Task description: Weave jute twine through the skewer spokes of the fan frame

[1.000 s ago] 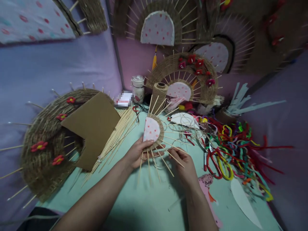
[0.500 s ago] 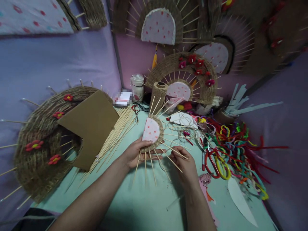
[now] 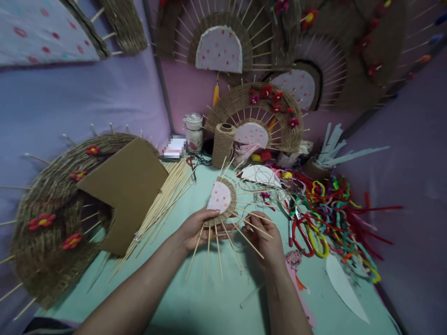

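Since the first frame, the small half-round woven piece (image 3: 220, 197) has tipped a little clockwise, its straight edge leaning further right and its lower sticks (image 3: 207, 258) swinging left. The view has also turned slightly right, so the surroundings sit further left. The right hand (image 3: 266, 235) has stayed beside the piece's lower right side throughout.

The piece is held above the worktop (image 3: 209, 309), near its front. The left hand (image 3: 199, 228) grips its lower left rim, thumb over the red-dotted white centre and fingers beneath. The right hand's fingers are drawn together among the sticks; whether they pinch something is too small to tell.

Beyond stands a cone of twine (image 3: 223, 145), with a lidded glass jar (image 3: 194, 135) to its left. Next to the jar, a flat box (image 3: 174, 146) has its face blurred into blocks, so any lettering cannot be read. A bundle of loose sticks (image 3: 162, 202) lies to the left, beside a cut cardboard sheet (image 3: 129, 197) resting against a large woven half-round (image 3: 38, 265) with red flowers. To the right are red-handled scissors (image 3: 303, 239), yellow-handled scissors (image 3: 319, 242) and a heap of coloured pipe cleaners (image 3: 340, 218).
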`<state>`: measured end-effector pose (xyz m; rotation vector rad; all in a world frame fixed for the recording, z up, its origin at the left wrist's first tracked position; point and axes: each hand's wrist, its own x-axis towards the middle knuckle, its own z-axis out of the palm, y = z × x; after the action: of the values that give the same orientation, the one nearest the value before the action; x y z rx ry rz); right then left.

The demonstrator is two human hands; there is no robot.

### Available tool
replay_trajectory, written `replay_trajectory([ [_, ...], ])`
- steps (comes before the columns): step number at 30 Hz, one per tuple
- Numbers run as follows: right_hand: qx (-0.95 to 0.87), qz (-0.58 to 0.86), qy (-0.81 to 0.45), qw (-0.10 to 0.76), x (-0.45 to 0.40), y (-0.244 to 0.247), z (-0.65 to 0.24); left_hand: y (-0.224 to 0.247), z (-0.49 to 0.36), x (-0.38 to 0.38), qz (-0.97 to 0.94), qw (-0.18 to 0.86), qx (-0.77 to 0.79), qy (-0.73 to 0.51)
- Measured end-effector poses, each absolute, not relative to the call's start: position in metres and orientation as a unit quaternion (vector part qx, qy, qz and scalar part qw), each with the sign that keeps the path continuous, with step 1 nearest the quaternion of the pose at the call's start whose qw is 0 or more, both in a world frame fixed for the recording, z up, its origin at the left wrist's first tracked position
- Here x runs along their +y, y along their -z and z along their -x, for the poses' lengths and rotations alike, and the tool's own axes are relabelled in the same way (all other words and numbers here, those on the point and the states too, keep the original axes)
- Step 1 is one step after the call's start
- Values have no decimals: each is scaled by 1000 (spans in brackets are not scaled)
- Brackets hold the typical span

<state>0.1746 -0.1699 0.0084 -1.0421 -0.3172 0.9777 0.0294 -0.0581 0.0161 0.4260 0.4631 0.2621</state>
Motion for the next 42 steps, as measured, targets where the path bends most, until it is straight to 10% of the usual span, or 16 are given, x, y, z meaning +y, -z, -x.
replay_trajectory([
  [21,-152,500,-374,766,-172,-30,-165,-29,-32,-75,-357,873,263,-203],
  [42,-214,597,-405,658,-176,-10,-143,-23,-38,-81,20,980,122,-155],
])
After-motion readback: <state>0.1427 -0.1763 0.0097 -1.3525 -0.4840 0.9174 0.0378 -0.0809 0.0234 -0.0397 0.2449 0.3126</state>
